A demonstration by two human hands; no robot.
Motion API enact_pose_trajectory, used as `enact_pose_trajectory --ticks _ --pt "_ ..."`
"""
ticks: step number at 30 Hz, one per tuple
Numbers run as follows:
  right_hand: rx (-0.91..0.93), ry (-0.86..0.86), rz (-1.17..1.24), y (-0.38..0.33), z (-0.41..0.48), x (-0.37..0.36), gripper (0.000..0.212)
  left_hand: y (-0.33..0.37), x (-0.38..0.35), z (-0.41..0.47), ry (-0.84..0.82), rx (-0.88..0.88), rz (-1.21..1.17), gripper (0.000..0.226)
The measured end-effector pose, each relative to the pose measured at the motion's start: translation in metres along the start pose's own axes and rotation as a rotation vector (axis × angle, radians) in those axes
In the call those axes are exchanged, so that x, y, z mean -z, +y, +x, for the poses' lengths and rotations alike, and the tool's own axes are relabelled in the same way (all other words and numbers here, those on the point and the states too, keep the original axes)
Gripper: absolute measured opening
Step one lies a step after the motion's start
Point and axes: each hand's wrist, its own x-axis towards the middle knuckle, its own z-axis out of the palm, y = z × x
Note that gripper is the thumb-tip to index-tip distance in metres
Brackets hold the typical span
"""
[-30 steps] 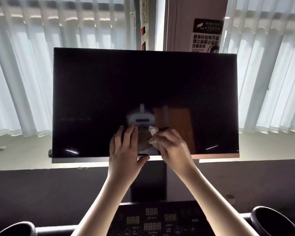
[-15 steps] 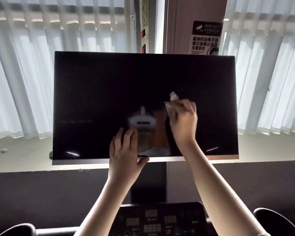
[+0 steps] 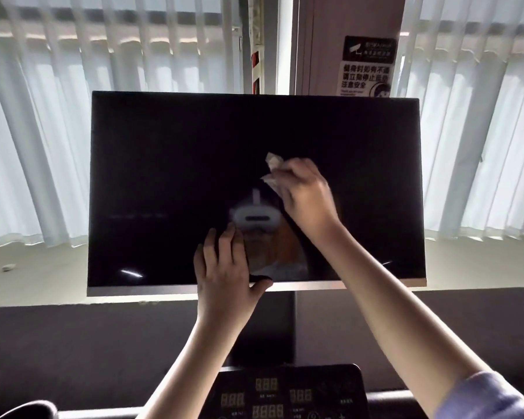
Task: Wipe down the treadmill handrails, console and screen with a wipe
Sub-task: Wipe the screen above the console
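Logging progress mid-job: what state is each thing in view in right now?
Screen: dark, showing only reflections.
Right hand: grips the wipe, at the screen's middle.
Wipe: crumpled, against the glass.
Left hand: fingers flat on the lower screen, thumb at the bottom edge.
Console: segment digits faintly showing.
Blinds: closed.

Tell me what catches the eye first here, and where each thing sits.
The big dark screen fills the middle, bright white blinds behind it. Right of its centre the right hand presses a crumpled wipe to the glass, while the left hand rests flat near the bottom edge. The console peeks in at the bottom.
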Motion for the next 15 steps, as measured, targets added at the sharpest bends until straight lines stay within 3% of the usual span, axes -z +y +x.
enact_pose_trajectory --ticks 2,6,9,11,15 --pt "-0.022 0.035 -0.037 0.015 0.009 0.004 0.021 0.001 0.0 0.0 -0.005 -0.001 0.008 0.104" --pt "-0.286 0.222 -0.089 0.023 0.028 -0.003 0.009 0.004 0.002 0.001 -0.023 0.006 0.023 0.104" --pt "-0.048 0.093 -0.042 0.015 0.026 -0.011 0.009 0.005 0.001 0.0 -0.026 0.004 0.019 0.103" --pt "0.003 0.058 -0.077 0.026 0.035 -0.006 0.012 0.005 0.0 -0.001 -0.024 0.006 0.011 0.103" --pt "-0.303 0.205 -0.219 0.04 0.065 -0.01 0.027 0.006 0.001 -0.002 -0.044 0.02 0.013 0.103"
